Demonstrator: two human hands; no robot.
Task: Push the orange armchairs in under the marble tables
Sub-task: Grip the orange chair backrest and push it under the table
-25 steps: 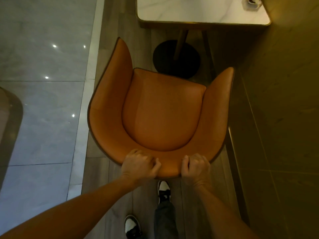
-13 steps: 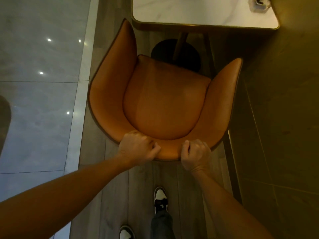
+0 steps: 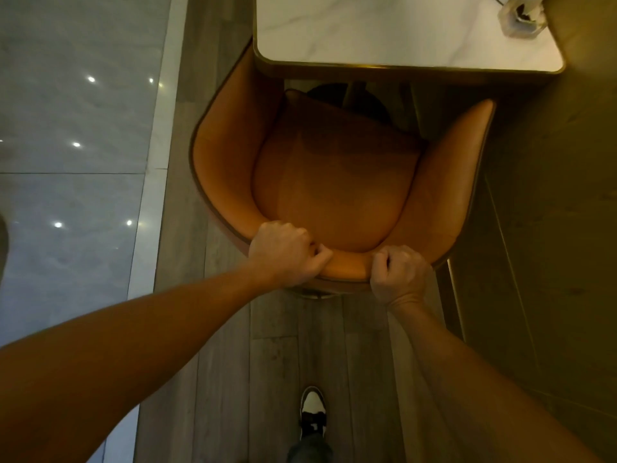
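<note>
Under the table (image 3: 384, 35) edge goes the chair's (image 3: 334, 182) left arm already, right arm not yet. Left hand (image 3: 283, 252) and right hand (image 3: 399, 275) both clamp the backrest rim. It sits skewed, so pushing on could jam that arm against the edge

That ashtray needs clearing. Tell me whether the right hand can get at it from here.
Probably not yet: the right hand grips the orange armchair backrest, and the armchair stands between the person and the glass ashtray at the marble table's far corner.
</note>
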